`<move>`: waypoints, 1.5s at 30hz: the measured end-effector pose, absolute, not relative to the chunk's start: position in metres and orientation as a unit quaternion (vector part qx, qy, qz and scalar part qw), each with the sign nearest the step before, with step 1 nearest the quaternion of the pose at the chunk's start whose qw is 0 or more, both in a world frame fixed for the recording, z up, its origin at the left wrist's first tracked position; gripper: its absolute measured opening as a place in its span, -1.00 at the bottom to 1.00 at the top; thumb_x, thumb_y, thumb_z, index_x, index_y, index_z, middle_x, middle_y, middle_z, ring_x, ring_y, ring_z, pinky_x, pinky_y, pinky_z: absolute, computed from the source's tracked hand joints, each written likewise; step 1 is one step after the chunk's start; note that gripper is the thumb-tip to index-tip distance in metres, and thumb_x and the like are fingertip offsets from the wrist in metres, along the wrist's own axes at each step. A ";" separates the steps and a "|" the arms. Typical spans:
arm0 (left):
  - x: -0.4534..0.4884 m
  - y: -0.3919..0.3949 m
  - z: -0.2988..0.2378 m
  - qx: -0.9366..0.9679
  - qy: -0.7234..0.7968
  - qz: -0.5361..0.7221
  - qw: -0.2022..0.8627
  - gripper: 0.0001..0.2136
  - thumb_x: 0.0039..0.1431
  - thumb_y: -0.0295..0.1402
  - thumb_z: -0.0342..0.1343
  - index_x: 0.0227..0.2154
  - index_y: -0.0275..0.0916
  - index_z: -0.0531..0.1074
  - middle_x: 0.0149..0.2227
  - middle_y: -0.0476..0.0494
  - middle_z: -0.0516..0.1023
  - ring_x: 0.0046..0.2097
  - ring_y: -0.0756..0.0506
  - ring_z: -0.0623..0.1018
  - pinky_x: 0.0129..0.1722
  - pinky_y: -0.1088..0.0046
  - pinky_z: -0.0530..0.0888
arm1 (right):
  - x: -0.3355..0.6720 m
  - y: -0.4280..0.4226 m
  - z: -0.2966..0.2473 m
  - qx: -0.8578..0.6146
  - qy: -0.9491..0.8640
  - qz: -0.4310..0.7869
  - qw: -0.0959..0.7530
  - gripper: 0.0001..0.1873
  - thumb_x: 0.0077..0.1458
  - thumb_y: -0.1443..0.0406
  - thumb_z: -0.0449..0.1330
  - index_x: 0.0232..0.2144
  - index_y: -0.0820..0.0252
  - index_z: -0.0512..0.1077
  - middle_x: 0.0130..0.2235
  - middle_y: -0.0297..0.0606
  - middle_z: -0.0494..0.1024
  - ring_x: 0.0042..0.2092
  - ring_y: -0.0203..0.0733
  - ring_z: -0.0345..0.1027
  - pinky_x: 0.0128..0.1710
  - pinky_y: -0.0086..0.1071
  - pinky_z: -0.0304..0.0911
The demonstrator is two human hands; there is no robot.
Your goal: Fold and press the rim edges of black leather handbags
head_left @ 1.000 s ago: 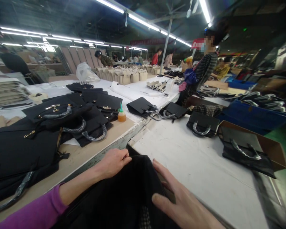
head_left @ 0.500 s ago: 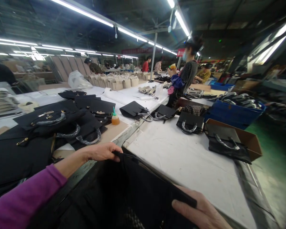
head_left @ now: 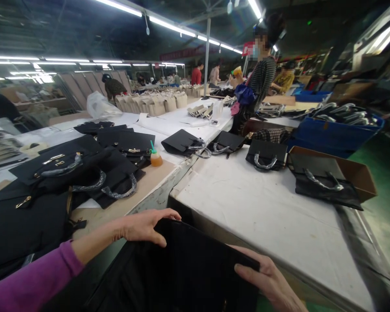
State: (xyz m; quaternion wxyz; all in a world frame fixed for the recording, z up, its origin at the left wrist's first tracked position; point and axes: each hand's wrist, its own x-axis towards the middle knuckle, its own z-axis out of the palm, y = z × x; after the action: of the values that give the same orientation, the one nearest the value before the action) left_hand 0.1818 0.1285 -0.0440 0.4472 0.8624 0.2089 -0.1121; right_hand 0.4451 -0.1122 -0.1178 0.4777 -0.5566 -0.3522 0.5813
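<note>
A black handbag (head_left: 201, 260) fills the bottom middle of the view, its dark inside facing me. At its upper left corner is my left hand (head_left: 146, 227), thumb and fingers spread apart, with the fingers along the top edge and the thumb in front of the panel. My right hand (head_left: 263, 273) grips the right end of the same edge, thumb on the near side and fingers behind. The lower part of the handbag runs out of view.
Black bags with wrapped handles (head_left: 81, 173) pile up on the left table beside a glue bottle (head_left: 156, 159). More black bags (head_left: 266, 154) line the white table's (head_left: 247, 208) far side, near a cardboard box (head_left: 360, 177) and blue bin (head_left: 331, 136). A person (head_left: 260, 78) stands beyond.
My left hand has gone from pinching the bag's corner to spread fingers, slightly further right. The right hand keeps its grip. The view has shifted a little.
</note>
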 end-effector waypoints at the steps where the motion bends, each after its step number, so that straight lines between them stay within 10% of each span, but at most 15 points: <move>1: 0.184 0.128 -0.043 0.862 0.209 -0.106 0.450 -0.41 0.01 -0.35 0.28 0.14 -0.06 0.28 0.06 -0.05 0.47 0.03 -0.19 0.47 0.02 0.39 0.36 | 0.446 -0.113 -0.119 -0.558 -0.351 0.584 0.475 -0.44 0.04 0.16 0.34 0.11 0.09 0.47 -0.05 -0.19 0.63 0.02 0.12 0.47 0.06 -0.15 0.34; 12: 0.208 0.126 -0.035 0.920 0.153 -0.095 0.348 -0.81 0.26 -0.25 0.12 -0.09 -0.08 0.38 -0.14 0.03 0.54 -0.14 -0.08 0.53 -0.14 0.52 0.34 | 0.452 -0.120 -0.114 -0.574 -0.383 0.568 0.448 -0.51 0.10 0.16 0.32 0.10 -0.06 0.47 0.02 -0.28 0.61 0.08 0.08 0.44 0.11 -0.23 0.32; 31: 0.241 0.112 -0.044 0.899 0.110 -0.127 0.405 -0.79 0.26 -0.25 0.10 -0.46 -0.19 0.45 0.11 0.00 0.45 0.05 -0.11 0.47 0.04 0.53 0.29 | 0.443 -0.137 -0.116 -0.640 -0.444 0.417 0.469 -0.55 0.26 0.04 0.12 0.06 0.11 0.51 -0.07 -0.24 0.64 -0.03 0.02 0.49 0.03 -0.22 0.34; 45: 0.242 0.105 -0.044 0.890 0.215 -0.077 0.395 -0.76 0.19 -0.22 0.12 -0.53 -0.22 0.39 -0.26 0.01 0.59 -0.24 -0.08 0.50 -0.23 0.50 0.34 | 0.427 -0.133 -0.120 -0.726 -0.422 0.271 0.471 -0.74 0.23 0.13 0.18 -0.17 0.05 0.62 -0.22 -0.34 0.70 -0.17 -0.10 0.58 -0.13 -0.42 0.44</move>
State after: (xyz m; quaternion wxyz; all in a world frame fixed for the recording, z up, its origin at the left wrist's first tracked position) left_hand 0.2420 0.1052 -0.0438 0.3948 0.8899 0.2151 -0.0770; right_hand 0.4269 -0.1330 -0.1203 0.4715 -0.7257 -0.4217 0.2707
